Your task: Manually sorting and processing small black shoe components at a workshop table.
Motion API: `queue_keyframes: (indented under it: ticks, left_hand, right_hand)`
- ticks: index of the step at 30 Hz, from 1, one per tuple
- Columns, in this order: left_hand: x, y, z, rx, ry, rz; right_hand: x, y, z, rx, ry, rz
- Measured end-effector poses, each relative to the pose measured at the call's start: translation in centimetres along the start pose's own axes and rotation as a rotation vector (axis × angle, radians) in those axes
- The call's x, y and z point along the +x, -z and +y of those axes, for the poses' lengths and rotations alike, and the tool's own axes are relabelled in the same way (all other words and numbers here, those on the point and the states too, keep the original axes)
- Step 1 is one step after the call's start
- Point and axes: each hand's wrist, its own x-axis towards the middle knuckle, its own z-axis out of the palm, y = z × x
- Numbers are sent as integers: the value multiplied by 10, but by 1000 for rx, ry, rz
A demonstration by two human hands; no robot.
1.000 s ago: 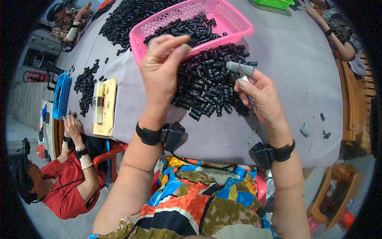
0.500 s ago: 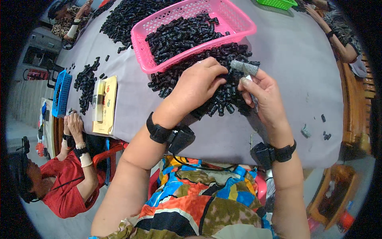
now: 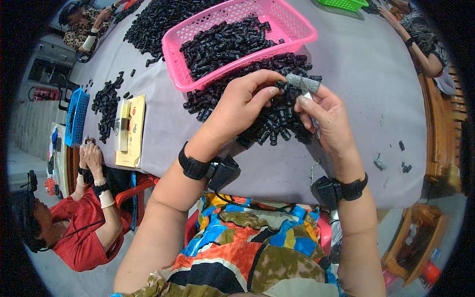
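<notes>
My left hand (image 3: 247,96) is over the pile of small black tubular plastic pieces (image 3: 277,123). Its thumb and forefinger pinch one small black piece (image 3: 280,85). Close by on the right, my right hand (image 3: 324,114) is closed, with grey textured tape (image 3: 302,83) wrapped round its forefinger. Thumb and fingers there grip a thin, pale, blade-like tool (image 3: 306,96), mostly hidden by the hand. Its tip points toward the black piece. Behind my hands, a pink basket (image 3: 175,69) holds many more black pieces.
Another black heap (image 3: 148,29) lies behind the basket. Leftward are a yellow envelope (image 3: 138,133) with a clear-and-black package, a small pile (image 3: 106,109) and a blue basket (image 3: 76,119). Scraps (image 3: 380,162) lie at right. A person in red (image 3: 89,232) works at left; others sit at the far corners.
My left hand has turned and its fingers have come nearer the right hand, a black piece now showing at the fingertips. The right hand has barely moved.
</notes>
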Motion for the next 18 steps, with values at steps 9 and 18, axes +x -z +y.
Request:
queue_keyframes:
  ticks: [9,18]
  left_hand:
    - [3,2,-13,-22,-31,4]
    - [-3,-8,-7,-14,-156,-103]
  right_hand:
    - [-1,-1,-1,-30,-9,8]
    - [0,0,-1,-73,11,5]
